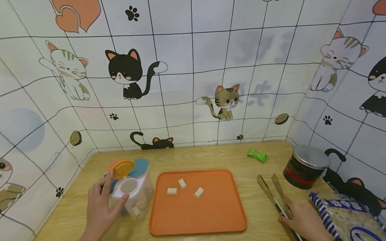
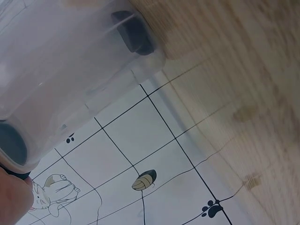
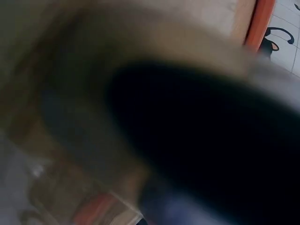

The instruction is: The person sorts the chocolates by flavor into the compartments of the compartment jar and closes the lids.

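My left hand [image 1: 101,204] is spread at a clear plastic container [image 1: 146,187] with flip lids. Its index fingertip touches the raised orange lid [image 1: 123,168], and the thumb lies by the container's front edge. Below that lid is a round opening; pale pieces show through the front wall. In the left wrist view, a fingertip [image 2: 11,199] is beside a teal lid [image 2: 11,143]. My right hand [image 1: 304,219] grips metal tongs [image 1: 268,190] whose tips are apart. The right wrist view is mostly dark and blurred.
An orange tray [image 1: 211,217] between the hands bears three small white blocks [image 1: 182,183]. Behind the tongs lies a green wrapped packet [image 1: 257,155]. At right stand a dark tin [image 1: 306,167] and a blue-and-white bag [image 1: 346,214]. Cat-patterned walls enclose the wooden table.
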Demonstrator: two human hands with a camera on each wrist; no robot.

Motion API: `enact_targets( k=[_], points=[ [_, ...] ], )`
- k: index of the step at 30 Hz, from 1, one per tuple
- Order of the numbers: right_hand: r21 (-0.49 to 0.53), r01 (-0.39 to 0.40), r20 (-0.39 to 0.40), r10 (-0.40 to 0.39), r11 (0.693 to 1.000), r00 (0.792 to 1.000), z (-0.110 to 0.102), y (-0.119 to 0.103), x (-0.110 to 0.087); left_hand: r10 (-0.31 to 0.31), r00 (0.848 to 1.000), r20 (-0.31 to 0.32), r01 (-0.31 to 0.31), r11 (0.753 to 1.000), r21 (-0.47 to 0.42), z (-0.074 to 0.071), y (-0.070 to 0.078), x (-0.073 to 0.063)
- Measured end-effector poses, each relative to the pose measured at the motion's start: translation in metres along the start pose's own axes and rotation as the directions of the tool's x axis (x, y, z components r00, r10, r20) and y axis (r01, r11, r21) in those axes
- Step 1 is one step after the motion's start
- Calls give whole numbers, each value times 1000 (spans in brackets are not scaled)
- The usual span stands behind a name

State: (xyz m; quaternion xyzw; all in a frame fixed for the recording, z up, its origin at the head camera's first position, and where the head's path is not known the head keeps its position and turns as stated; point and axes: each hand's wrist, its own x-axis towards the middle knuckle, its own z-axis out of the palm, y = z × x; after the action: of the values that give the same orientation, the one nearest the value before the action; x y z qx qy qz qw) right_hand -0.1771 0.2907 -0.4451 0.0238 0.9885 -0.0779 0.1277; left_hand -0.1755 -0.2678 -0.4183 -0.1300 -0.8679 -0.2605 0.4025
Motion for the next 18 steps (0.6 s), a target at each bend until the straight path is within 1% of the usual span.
enact_targets(
  k=[2,6,10,12,13,15,17,18],
  points=[
    [4,9,21,-9,1000,1000,1,1,2,-2,1000,-1,2,1000,-1,0,1,0],
    [8,18,21,-18,1000,1000,0,1,1,-18,1000,10,18,1000,4,0,1,0],
    [-31,-11,34,12,999,999,-4,-4,-6,-31,999,20,31,999,9,1,0,0],
    [-52,-30,30,32,998,999,-10,-8,-12,-31,999,20,30,999,10,1,0,-1],
    [-60,-27,16,28,998,999,-14,-11,-14,-29,999,20,29,1000,11,1,0,-1],
    [-60,-2,-57,-2,998,998,-24,-19,-19,-25,1000,18,25,1000,10,1,0,-1],
    [-56,33,-142,-40,998,989,-36,-29,-24,-21,1000,16,21,1000,9,0,0,0],
    [-60,57,-184,-68,997,981,-43,-35,-26,-19,1000,15,19,1000,7,0,0,0]
  ],
)
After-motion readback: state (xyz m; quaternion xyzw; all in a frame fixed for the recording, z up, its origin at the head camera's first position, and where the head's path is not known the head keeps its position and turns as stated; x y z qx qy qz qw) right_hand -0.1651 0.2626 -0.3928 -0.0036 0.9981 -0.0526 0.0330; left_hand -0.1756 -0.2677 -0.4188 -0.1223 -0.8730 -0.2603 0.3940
